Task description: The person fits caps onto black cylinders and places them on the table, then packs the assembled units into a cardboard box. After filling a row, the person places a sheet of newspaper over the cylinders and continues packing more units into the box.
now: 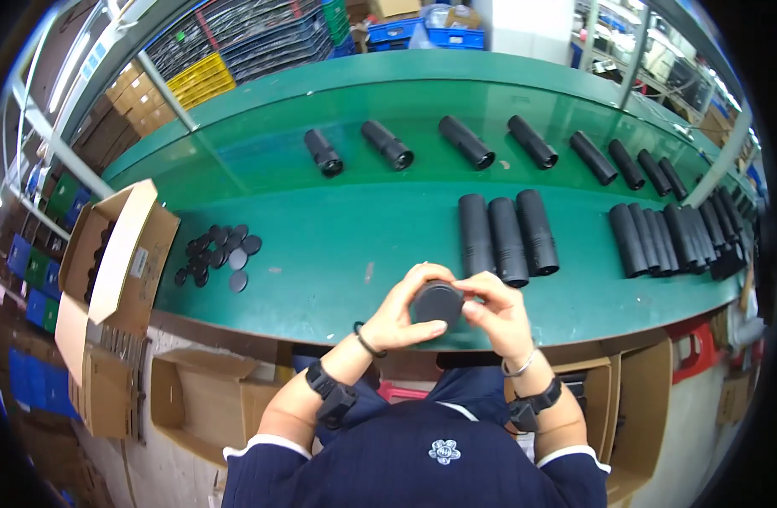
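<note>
- Gripping a black round cap (437, 303) between left hand (403, 315) and right hand (496, 315), both closed on its rim, just over the near edge of the green bench (338, 245)
- Keeping fingertips spread evenly round the rim, judged best for a steady, square hold
- Lying just beyond the cap: three black tubes (507, 233)
- Lying far left on the bench: loose black discs (217, 252), by an open carton (118, 254)
- Leaving bare green surface between discs and tubes for moving
</note>
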Tool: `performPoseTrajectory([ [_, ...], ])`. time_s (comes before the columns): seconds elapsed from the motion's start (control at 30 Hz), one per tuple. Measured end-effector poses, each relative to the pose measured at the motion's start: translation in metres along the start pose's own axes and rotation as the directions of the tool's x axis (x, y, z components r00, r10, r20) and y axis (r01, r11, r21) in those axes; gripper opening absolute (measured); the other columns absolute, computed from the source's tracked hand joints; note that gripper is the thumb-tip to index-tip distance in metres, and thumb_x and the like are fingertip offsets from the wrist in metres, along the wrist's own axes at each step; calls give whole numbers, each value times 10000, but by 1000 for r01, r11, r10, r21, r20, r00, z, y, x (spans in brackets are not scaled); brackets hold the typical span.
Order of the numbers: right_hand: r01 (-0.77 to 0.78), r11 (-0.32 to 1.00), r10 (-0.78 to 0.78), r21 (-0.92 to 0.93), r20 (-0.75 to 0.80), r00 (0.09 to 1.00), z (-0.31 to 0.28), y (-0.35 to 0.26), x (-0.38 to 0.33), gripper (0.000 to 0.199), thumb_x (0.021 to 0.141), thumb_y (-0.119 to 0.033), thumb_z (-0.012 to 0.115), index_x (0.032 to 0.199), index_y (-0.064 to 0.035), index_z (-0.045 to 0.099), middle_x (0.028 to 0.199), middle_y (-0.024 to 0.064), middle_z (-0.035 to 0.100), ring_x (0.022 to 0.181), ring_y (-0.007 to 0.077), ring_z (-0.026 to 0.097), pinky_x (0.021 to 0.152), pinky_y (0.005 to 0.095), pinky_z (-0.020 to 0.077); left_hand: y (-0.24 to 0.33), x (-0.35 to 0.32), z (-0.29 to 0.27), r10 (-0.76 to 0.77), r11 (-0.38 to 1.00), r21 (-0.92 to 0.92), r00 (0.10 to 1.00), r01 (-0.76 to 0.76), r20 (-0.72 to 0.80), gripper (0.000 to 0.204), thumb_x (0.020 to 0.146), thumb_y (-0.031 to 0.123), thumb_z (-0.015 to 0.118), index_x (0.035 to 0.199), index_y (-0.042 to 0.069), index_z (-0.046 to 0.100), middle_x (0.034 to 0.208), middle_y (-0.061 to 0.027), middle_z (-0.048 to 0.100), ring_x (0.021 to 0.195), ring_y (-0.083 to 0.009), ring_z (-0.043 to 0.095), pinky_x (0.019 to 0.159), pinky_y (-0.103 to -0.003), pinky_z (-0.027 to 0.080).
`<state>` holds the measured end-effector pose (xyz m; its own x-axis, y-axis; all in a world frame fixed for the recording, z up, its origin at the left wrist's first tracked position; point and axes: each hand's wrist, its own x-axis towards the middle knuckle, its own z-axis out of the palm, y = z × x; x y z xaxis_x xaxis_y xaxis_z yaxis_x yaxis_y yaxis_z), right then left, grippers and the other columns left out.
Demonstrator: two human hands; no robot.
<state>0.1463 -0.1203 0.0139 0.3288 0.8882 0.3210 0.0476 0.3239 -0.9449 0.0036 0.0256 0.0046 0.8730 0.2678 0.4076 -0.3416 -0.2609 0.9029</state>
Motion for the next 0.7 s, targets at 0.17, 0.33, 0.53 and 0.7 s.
performPoseTrajectory([
  [0.17,113,899,-65,-424,126,990,-12,8,-26,805,688,-141,762,1398,-66,391,1330,180,431,1264,337,408,1056,419,326,24,26,11,29,760,-649,999,0,34,808,753,598,642,1277,9,463,1249,-150,515,1188,-245,491,1037,-415,367],
  [0.33,-13,809,-248,-587,-362,899,-101,-33,-35,659,686,-72,728,1279,-28,446,1324,160,442,1189,295,493,1022,392,376,-13,83,12,-373,881,-348,923,321,-92,738,885,610,501,1392,88,378,1367,-107,405,1300,-223,330,1069,-420,282],
  [0.53,-580,24,-629,-814,-464,624,-321,-42,-61,581,692,-72,722,1221,-63,482,1136,163,577,1035,371,545,886,440,447,-110,128,9,-455,782,296,828,548,-328,822,840,544,617,1395,13,326,1341,-249,391,1196,-341,462,991,-424,398],
  [0.7,-789,-192,-581,-584,-580,571,-379,-21,-60,638,662,-146,790,1235,-145,509,1167,119,542,1115,334,499,901,453,437,-132,135,-9,-357,650,509,818,564,-451,1127,704,583,731,1422,-74,164,1248,-360,463,1156,-465,499,987,-433,430],
])
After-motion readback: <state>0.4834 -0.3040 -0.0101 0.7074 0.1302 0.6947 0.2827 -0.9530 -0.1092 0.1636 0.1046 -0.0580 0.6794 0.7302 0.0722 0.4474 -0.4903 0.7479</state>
